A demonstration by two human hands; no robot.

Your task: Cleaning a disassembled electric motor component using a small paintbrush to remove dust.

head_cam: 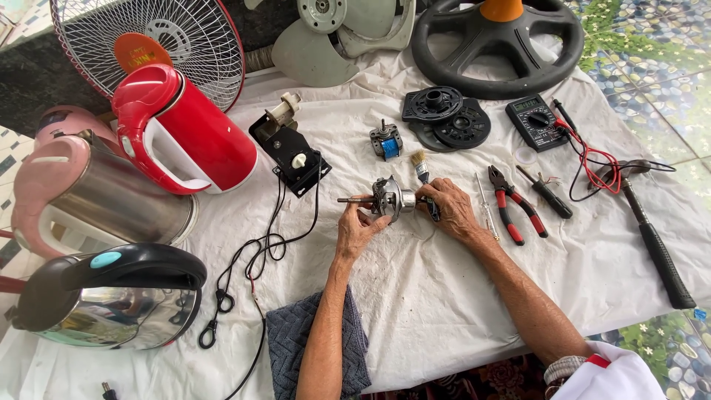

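My left hand grips a small metal fan motor by its left side, with the shaft sticking out to the left. My right hand holds a small paintbrush, bristles pointing up and away, right beside the motor's right end. Both hands meet over a white cloth spread on the table.
Three kettles stand at the left: red, pink and steel, black and chrome. A black switch box with cables, red pliers, screwdrivers, a multimeter, a hammer, fan grille, fan blade and a black ring base lie around.
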